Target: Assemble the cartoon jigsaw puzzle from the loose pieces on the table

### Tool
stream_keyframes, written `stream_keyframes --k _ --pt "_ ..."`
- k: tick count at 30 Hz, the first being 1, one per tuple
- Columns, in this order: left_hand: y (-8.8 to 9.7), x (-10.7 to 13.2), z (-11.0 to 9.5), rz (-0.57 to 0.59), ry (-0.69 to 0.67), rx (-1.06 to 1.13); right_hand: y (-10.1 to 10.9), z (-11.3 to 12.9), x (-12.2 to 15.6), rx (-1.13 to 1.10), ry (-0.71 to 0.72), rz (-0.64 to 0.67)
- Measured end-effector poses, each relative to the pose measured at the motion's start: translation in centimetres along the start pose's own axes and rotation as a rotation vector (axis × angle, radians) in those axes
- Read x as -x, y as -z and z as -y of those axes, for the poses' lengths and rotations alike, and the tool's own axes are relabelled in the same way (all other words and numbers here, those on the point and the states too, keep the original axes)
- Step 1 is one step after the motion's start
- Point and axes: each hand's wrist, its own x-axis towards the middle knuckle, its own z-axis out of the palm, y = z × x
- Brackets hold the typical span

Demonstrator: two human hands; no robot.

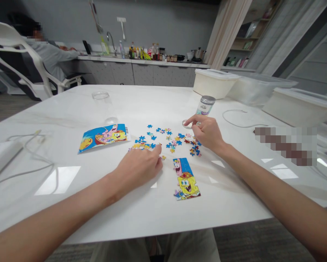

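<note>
The loose pieces lie scattered just beyond the joined strip, several of them touching. The left hand rests just left of the strip, fingers curled down onto the nearest pieces; I cannot tell whether it pinches one. The right hand lies beyond the strip to the right, half open, its fingertips at a small clear ring; no firm grip shows.

The strip sits between both forearms, so a dragged wrist could break it apart or push pieces across the glossy table.

The tin stands upright beyond the strip, past the right hand. Its lid is on and its contents are hidden, and a careless knuckle could tip it. Farther beyond the strip sit lidded tubs; nothing inside them shows. The picture card lies well left of the strip.
</note>
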Motion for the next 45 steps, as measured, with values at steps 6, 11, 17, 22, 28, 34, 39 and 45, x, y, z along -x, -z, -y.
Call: stream_keyframes --k 6,11,17,22,28,34,39,45 --pt "0.8 -0.8 2.6 0.123 0.203 -0.001 0.4 -0.3 -0.2 -0.039 -0.001 -0.001" --pt "1.8 -1.4 7.3 0.135 0.374 -0.160 0.2 -0.5 -0.2 -0.005 0.001 -0.006" --pt "2.0 -1.7 11.2 0.307 -0.012 -0.016 -0.1 -0.3 0.0 0.029 0.011 0.045" --pt "2.0 -1.2 10.9 0.326 -0.097 0.062 -0.1 -0.2 0.0 0.040 0.002 0.079" --pt "2.0 -0.9 10.7 0.339 -0.117 0.102 -0.2 -0.1 0.0 0.058 -0.008 0.098" --pt "1.9 -1.0 10.6 0.393 -0.101 0.148 -0.2 -0.1 0.0 0.061 -0.015 0.124" --pt "2.7 -1.0 9.3 0.465 -0.107 0.149 -0.3 -0.1 0.0 0.065 -0.027 0.132" --pt "2.8 -0.8 9.2 0.448 -0.093 0.103 -0.2 0.2 -0.1 0.096 -0.049 0.157"
